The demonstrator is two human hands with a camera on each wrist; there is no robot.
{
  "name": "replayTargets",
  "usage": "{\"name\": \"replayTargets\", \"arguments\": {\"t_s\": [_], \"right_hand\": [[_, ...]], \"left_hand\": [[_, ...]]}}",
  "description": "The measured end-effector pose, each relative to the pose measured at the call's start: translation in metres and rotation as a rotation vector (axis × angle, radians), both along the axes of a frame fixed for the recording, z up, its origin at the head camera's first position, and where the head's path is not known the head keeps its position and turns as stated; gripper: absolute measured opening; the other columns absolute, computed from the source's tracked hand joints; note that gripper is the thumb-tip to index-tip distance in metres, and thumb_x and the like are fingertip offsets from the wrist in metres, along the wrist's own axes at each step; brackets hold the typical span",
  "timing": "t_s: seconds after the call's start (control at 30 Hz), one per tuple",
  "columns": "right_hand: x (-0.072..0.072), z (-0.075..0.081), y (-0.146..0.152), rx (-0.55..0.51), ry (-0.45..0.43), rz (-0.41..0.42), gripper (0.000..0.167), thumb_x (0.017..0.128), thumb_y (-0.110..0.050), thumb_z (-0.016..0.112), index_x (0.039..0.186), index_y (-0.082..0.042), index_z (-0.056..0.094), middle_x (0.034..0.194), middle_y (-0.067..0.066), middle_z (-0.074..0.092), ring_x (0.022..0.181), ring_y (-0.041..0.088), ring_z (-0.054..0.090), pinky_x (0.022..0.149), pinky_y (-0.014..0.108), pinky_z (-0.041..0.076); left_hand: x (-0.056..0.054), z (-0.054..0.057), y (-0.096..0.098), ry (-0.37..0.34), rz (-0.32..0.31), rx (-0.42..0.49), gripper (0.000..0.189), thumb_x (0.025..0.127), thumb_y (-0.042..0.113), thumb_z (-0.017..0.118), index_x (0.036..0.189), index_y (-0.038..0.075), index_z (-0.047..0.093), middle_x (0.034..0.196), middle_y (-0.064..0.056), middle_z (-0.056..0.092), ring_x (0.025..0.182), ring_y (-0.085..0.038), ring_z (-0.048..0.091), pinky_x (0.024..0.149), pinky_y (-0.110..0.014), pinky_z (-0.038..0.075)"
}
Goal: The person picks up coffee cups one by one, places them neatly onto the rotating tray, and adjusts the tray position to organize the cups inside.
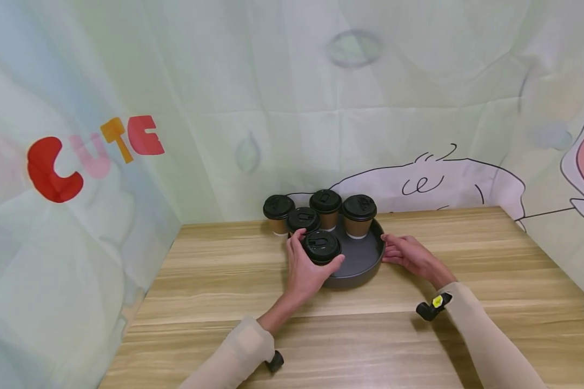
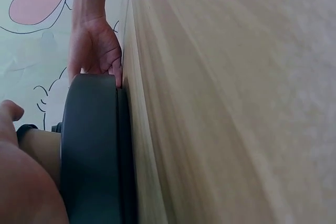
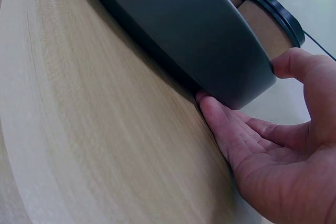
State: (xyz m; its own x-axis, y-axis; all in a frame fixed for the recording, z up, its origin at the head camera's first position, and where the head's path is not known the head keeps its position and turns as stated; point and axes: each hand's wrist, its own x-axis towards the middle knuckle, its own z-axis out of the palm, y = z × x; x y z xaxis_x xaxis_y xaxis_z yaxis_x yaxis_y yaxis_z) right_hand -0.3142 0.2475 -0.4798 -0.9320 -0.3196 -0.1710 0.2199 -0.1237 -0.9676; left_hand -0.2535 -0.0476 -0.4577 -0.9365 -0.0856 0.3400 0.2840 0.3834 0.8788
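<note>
A round dark grey tray [image 1: 359, 260] rests on the table with several lidded paper coffee cups in it. My left hand [image 1: 305, 274] reaches over the tray's near left side and holds the front cup [image 1: 322, 246], thumb on one side and fingers on the other. The cup's lower part is hidden in the head view. At the tray's right side my right hand [image 1: 410, 255] grips the wall. In the right wrist view its thumb [image 3: 296, 62] is at the rim, and its fingertips [image 3: 212, 109] are at the bottom edge.
Behind the held cup stand a middle cup [image 1: 303, 219], a back cup [image 1: 325, 208] and a right cup [image 1: 359, 215]. The leftmost cup [image 1: 278, 213] appears outside the tray. A printed cloth [image 1: 292, 108] hangs behind the wooden table [image 1: 214, 270].
</note>
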Motion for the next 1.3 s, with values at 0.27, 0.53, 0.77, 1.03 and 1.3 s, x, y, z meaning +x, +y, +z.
{"name": "replayTargets", "arguments": {"t_s": [0.27,0.53,0.77,1.03,1.3], "right_hand": [[0.0,-0.001,0.0,0.001,-0.001,-0.004,0.029,0.111,-0.014,0.043,0.126,0.01,0.048,0.093,0.007,0.073,0.087,0.013,0.072,0.085,0.03,0.061],[0.0,0.002,-0.001,-0.004,-0.007,-0.009,0.032,0.112,-0.013,0.043,0.13,0.013,0.045,0.093,0.008,0.073,0.086,0.013,0.072,0.085,0.03,0.061],[-0.001,0.003,-0.001,0.001,-0.01,-0.005,0.035,0.111,-0.013,0.043,0.133,0.015,0.043,0.094,0.008,0.073,0.086,0.013,0.072,0.085,0.03,0.061],[-0.001,0.004,-0.002,-0.006,-0.028,0.006,0.031,0.112,-0.013,0.043,0.131,0.011,0.047,0.094,0.008,0.073,0.087,0.013,0.072,0.088,0.032,0.061],[-0.002,0.003,0.001,0.009,-0.082,0.005,0.026,0.112,-0.015,0.044,0.126,0.005,0.054,0.095,0.009,0.072,0.086,0.016,0.073,0.091,0.036,0.06]], "left_hand": [[-0.004,0.007,-0.01,0.14,0.03,0.152,0.065,0.097,0.045,0.064,0.142,0.003,0.043,0.129,-0.018,0.044,0.114,-0.03,0.042,0.098,-0.045,0.04],[-0.032,0.021,-0.04,0.086,0.216,0.339,0.04,0.107,0.029,0.046,0.127,-0.004,0.056,0.121,-0.016,0.054,0.113,-0.031,0.05,0.1,-0.043,0.041],[-0.056,0.005,-0.072,-0.32,0.153,0.354,0.041,0.103,0.026,0.046,0.13,-0.004,0.054,0.122,-0.02,0.055,0.109,-0.03,0.057,0.1,-0.041,0.048],[-0.058,-0.008,-0.077,-0.524,-0.072,0.422,0.022,0.1,0.015,0.055,0.108,-0.005,0.06,0.085,-0.005,0.057,0.071,-0.011,0.06,0.065,-0.023,0.058],[-0.059,-0.011,-0.079,-0.555,-0.117,0.405,0.042,0.102,0.018,0.057,0.13,-0.012,0.059,0.097,-0.008,0.063,0.078,-0.012,0.063,0.073,-0.024,0.06]]}}
